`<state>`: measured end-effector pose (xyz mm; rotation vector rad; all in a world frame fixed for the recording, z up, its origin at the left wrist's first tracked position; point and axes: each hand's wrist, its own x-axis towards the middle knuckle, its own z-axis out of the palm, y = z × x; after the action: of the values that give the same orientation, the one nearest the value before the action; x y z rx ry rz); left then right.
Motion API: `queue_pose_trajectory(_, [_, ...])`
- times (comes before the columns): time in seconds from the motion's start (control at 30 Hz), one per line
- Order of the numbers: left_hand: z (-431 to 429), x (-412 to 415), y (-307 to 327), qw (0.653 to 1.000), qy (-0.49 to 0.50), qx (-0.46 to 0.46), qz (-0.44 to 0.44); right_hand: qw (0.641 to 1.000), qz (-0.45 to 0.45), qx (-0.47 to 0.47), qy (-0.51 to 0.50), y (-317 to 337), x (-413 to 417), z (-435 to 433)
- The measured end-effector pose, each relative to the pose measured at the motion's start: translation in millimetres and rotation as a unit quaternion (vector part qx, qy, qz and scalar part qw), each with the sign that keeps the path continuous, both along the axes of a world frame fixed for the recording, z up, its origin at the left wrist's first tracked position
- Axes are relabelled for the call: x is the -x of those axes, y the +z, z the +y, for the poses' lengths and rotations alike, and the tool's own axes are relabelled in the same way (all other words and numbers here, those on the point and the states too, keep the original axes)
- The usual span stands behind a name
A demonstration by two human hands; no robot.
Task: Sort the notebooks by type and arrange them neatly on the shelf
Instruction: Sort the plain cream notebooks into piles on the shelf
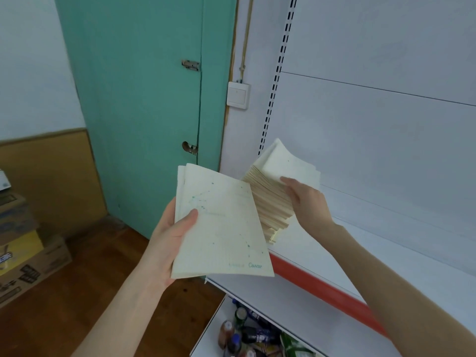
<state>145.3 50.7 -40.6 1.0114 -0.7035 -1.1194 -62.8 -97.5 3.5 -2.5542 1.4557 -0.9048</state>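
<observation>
Fingers of the left hand [167, 243] are curling behind a few thin cream notebooks [221, 228], the thumb pressing on the speckled front cover. The hand is holding them upright in the air over the left front corner of the white shelf [360, 266].

Just beyond, to the right, the right hand [306, 202] is clamping a thick stack of notebooks [270, 202], with the thumb lying across the top cover and the other fingers hidden behind the pile. This stack is tilting and fanning out, its lower end seeming to touch the shelf board behind the red edge strip [322, 287]. The two hands are staying apart, though the thin notebooks are overlapping the stack's near edge.

Below the board, bottles [239, 331] are lying on a lower level. Farther back, a teal door [144, 99] is standing closed beside a wall switch [238, 95].
</observation>
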Motion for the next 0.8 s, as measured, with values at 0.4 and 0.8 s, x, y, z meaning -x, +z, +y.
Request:
queue_pose_trajectory(0.4, [-3, 1, 3, 0.998, 0.024, 0.009, 0.051, 0.911, 0.077, -0.136, 0.382, -5, -26, 92])
queue_pose_trajectory(0.8, [12, -15, -6, 0.998, 0.028, 0.011, 0.056, 0.993, 0.072, -0.089, 0.011, -6, -18, -37])
